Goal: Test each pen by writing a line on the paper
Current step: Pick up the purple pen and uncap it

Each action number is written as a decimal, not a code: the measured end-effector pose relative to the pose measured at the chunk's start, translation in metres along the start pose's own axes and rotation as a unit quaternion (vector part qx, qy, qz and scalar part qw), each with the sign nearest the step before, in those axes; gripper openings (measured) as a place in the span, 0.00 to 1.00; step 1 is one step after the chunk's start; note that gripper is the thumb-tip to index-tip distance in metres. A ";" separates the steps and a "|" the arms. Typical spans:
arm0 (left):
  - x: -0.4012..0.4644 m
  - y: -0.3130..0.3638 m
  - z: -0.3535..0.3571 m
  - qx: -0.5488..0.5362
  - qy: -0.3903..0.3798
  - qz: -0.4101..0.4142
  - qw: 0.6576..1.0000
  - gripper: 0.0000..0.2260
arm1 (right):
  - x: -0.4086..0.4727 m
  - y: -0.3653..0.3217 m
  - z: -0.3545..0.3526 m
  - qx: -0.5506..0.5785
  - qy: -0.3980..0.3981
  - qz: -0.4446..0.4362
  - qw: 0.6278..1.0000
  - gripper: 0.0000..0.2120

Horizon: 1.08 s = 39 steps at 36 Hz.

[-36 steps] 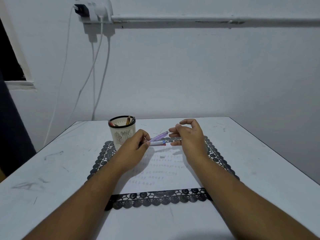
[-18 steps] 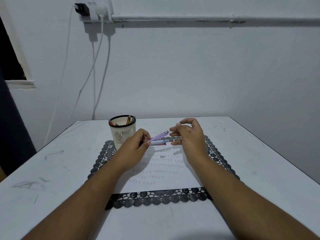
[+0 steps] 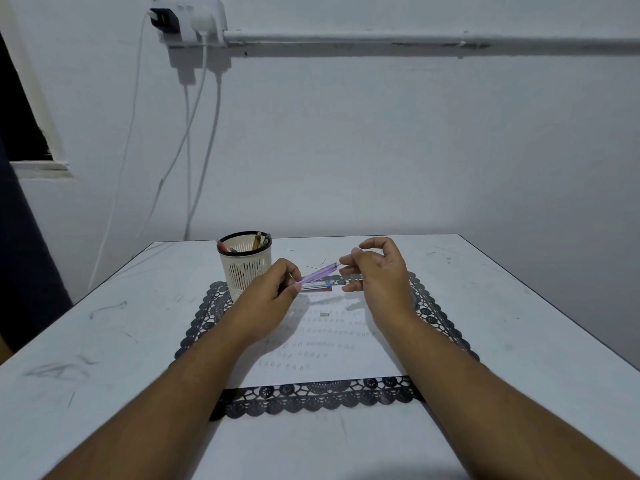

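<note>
My left hand (image 3: 273,294) pinches a translucent purple pen (image 3: 318,273) that points up and to the right. The same hand holds a second pen (image 3: 317,288) with a blue band and a red end, lying level just below it. My right hand (image 3: 379,271) hovers beside the purple pen's tip with its fingers loosely curled. Its fingertips are a hair from the tip and nothing shows in its grip. Below both hands lies the white paper (image 3: 332,344), marked with rows of small loops. A small grey piece (image 3: 323,314) rests on the paper.
The paper lies on a black lace mat (image 3: 311,396) on a white scuffed table (image 3: 104,341). A cream slotted pen cup (image 3: 246,266) with several pens stands on the mat's far left corner. The wall is just behind the table, and white cables (image 3: 194,140) hang at back left.
My right hand has lifted slightly and its fingers have spread a little at the purple pen's tip. My left hand and both pens have stayed in place.
</note>
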<state>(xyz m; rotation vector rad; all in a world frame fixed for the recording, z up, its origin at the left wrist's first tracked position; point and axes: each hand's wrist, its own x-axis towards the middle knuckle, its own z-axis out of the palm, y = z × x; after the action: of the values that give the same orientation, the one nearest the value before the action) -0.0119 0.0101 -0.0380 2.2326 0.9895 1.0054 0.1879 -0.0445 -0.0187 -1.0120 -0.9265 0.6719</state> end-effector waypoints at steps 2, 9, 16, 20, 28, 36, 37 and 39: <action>0.000 0.001 0.000 0.000 0.000 0.001 1.000 0.03 | 0.000 0.000 0.000 -0.003 0.000 0.000 1.000 0.03; -0.001 0.000 0.003 -0.007 -0.005 0.001 1.000 0.03 | -0.001 0.001 -0.001 -0.011 0.007 0.000 1.000 0.04; -0.001 0.002 0.001 0.004 -0.005 -0.003 1.000 0.03 | -0.002 0.002 0.000 -0.019 -0.003 0.003 1.000 0.03; 0.000 0.001 0.001 -0.011 -0.001 -0.004 1.000 0.04 | -0.001 0.005 0.000 -0.032 -0.004 0.004 0.999 0.03; 0.000 0.001 0.001 -0.003 0.007 -0.009 1.000 0.03 | -0.002 0.009 0.001 -0.085 -0.020 -0.003 0.996 0.05; 0.001 0.002 -0.001 -0.003 0.014 -0.010 1.000 0.04 | -0.004 0.006 0.002 -0.119 -0.026 -0.016 0.992 0.07; 0.001 0.002 -0.001 -0.003 0.014 -0.010 1.000 0.04 | -0.004 0.005 0.002 -0.124 -0.027 -0.020 0.992 0.07; 0.001 0.000 0.000 -0.006 0.016 -0.010 1.000 0.04 | -0.005 0.005 0.002 -0.134 -0.030 -0.026 0.990 0.08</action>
<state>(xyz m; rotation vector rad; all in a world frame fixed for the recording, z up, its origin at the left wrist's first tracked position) -0.0115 0.0113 -0.0371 2.1995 1.0147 1.0378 0.1836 -0.0458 -0.0243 -1.2050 -1.1126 0.5465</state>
